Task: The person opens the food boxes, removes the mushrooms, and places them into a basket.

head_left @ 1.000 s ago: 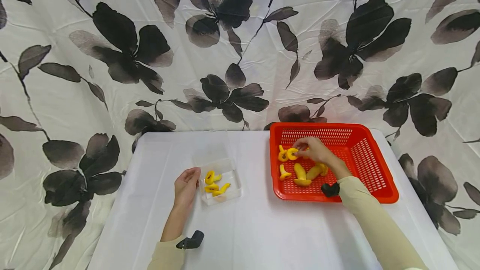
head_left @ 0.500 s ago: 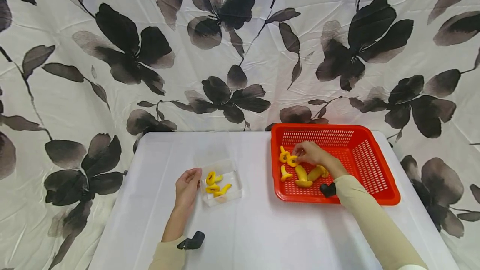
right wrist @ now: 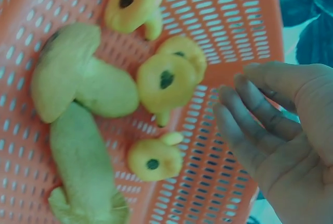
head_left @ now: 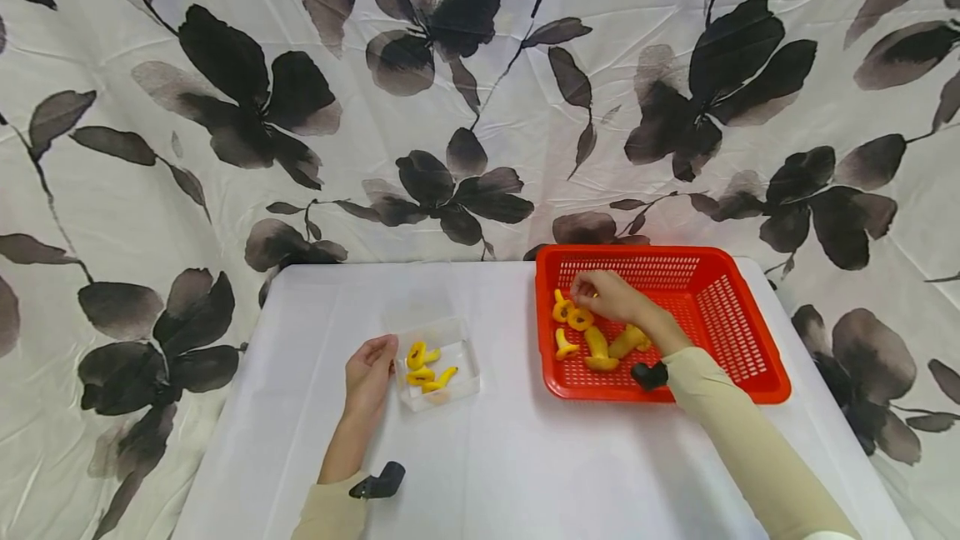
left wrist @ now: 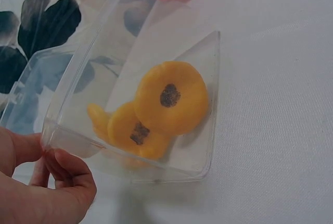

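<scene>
My left hand (head_left: 367,375) pinches the near corner of a clear plastic box (head_left: 467,367) between thumb and fingers. Its see-through lid (left wrist: 49,70) lies folded back behind it. Several yellow model mushrooms lie inside; in the left wrist view one round cap (left wrist: 179,112) with a dark patch overlaps another mushroom (left wrist: 122,125). Over the left part of the red basket (head_left: 757,340) hovers my right hand (head_left: 613,297), its fingers loosely bent with nothing between them. Nearest to those fingers, in the right wrist view, is a yellow mushroom (right wrist: 174,91) that partly covers another.
Larger yellow-brown mushrooms (right wrist: 49,91) and smaller yellow ones (right wrist: 132,5) lie on the basket's slotted floor. A white cloth covers the table (head_left: 517,465). Behind it hangs a floral-print curtain (head_left: 465,107). Dark wrist mounts (head_left: 381,482) sit on both sleeves.
My right hand has let go of a yellow mushroom in the basket and drawn up and slightly away from it. My left hand stays at the box.
</scene>
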Motion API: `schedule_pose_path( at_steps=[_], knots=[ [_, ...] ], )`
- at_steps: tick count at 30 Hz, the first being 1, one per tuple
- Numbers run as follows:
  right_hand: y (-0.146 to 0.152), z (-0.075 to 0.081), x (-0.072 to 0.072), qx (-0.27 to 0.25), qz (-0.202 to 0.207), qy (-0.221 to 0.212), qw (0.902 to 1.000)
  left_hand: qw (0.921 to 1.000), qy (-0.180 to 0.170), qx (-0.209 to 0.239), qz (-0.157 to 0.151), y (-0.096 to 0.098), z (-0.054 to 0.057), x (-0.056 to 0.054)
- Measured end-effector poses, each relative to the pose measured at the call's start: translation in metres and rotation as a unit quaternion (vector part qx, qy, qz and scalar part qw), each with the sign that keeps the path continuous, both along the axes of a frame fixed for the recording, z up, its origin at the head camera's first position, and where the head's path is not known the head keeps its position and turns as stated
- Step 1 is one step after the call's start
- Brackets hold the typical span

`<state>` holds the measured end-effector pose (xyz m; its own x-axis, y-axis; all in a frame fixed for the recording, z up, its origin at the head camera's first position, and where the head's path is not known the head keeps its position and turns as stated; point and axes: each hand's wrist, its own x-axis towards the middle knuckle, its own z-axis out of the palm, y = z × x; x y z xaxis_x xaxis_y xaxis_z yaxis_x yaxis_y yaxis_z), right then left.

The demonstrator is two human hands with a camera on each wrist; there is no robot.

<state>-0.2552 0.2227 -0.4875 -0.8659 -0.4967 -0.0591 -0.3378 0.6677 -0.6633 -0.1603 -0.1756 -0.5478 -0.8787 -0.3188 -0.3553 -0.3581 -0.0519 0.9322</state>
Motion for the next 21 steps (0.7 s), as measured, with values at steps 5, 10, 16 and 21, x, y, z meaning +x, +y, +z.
schedule_pose_path(
  at_steps=[5, 10, 16, 21],
  knots=[
    [-0.011, 0.01, 0.001, -0.016, 0.005, 0.01, 0.9998, 1.0, 0.003, 0.003, 0.002, 0.001, -0.001, 0.0],
    [-0.025, 0.018, 0.002, -0.029, 0.017, 0.026, 0.9991, 1.0, 0.005, 0.005, -0.001, 0.0, -0.002, -0.001],
    [-0.042, 0.024, 0.004, -0.042, 0.033, 0.037, 0.9979, 0.9999, 0.01, 0.006, -0.006, -0.001, -0.003, -0.001],
    [-0.058, 0.024, 0.005, -0.046, 0.043, 0.042, 0.9971, 0.9999, 0.012, 0.004, -0.007, -0.001, -0.005, -0.001]
  ],
)
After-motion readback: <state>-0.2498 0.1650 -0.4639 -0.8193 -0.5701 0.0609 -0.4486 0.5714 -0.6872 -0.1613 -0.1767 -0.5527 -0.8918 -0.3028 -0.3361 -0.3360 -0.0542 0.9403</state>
